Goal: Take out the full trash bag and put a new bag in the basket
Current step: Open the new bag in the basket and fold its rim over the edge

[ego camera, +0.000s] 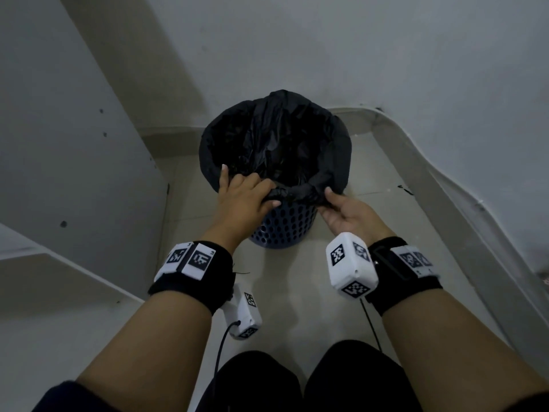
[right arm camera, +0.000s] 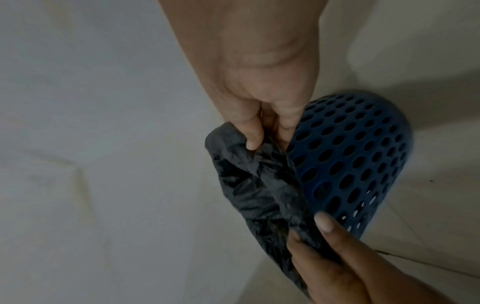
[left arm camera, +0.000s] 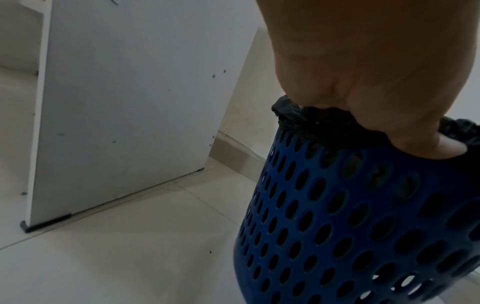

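Observation:
A blue perforated basket (ego camera: 282, 227) (left arm camera: 350, 216) (right arm camera: 350, 154) stands on the floor in a corner. A black trash bag (ego camera: 276, 138) (left arm camera: 293, 115) (right arm camera: 259, 185) lines it, its edge folded over the rim. On the near side that edge is bunched into a roll. My left hand (ego camera: 246, 191) (left arm camera: 376, 92) (right arm camera: 337, 257) grips the roll from above, fingers curled over it. My right hand (ego camera: 341, 206) (right arm camera: 262, 142) pinches the roll's right end between thumb and fingers, palm up. Crumpled plastic hides what is in the bag.
A white cabinet panel (ego camera: 74, 144) (left arm camera: 116, 102) stands close on the left. A plain wall (ego camera: 326, 40) is behind the basket, and a raised ledge (ego camera: 445, 179) runs along the right. Pale floor tiles (ego camera: 297, 292) lie between basket and my knees (ego camera: 297, 382).

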